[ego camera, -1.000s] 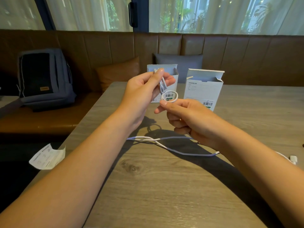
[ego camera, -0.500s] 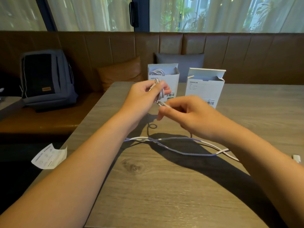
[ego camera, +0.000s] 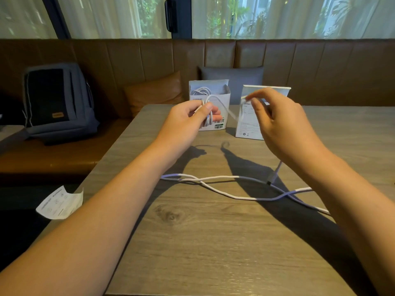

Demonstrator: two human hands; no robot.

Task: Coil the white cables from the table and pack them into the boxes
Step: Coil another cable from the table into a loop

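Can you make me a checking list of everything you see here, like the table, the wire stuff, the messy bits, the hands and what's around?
Surface: wooden table, grainy top.
Job's things: two white boxes standing open at the far side; left box already has a coiled cable inside; right box, inside hidden.
Clutter: paper leaflet off the table's left edge.
Grippers: left hand grips a partly wound white cable coil; right hand pinches the strand, blurred.
Cables: loose white cable sprawls across the table, crossing itself.
Surroundings: brown bench, dark backpack, orange cushion, grey cushion, curtained windows.
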